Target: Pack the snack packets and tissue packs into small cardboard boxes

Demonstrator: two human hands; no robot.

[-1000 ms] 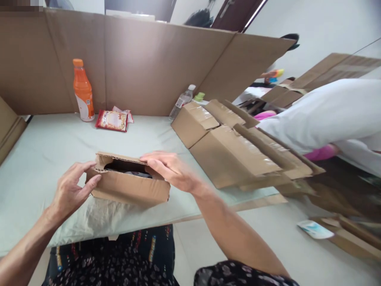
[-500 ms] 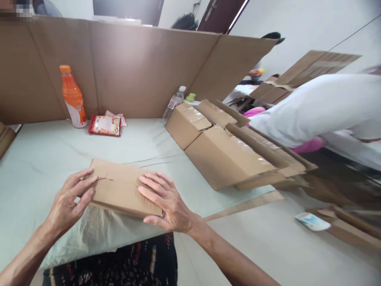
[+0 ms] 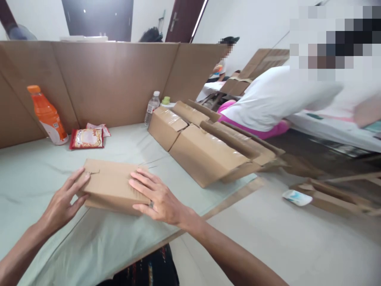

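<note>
A small closed cardboard box (image 3: pixel 108 180) rests on the pale green cloth near the table's front edge. My left hand (image 3: pixel 67 196) grips its left end, fingertips on the top by a short slit and thumb against the front side. Over the right end lies my right hand (image 3: pixel 157 198), with its fingers across the top and its thumb at the front face; it wears a ring. Behind the box are red and white snack packets (image 3: pixel 87 138) and an orange-capped drink bottle (image 3: pixel 49 115).
Several open cardboard boxes (image 3: pixel 208 153) stand at the table's right edge. A clear bottle (image 3: pixel 152 109) is behind them. An upright cardboard panel (image 3: pixel 116 79) bounds the back. To the right sits a person in a white top (image 3: pixel 268 95); another cardboard box (image 3: pixel 333 194) is lower right.
My view has turned to the right, so the table's things appear farther left. More of the small box's front side shows. Both hands are still on its ends.
</note>
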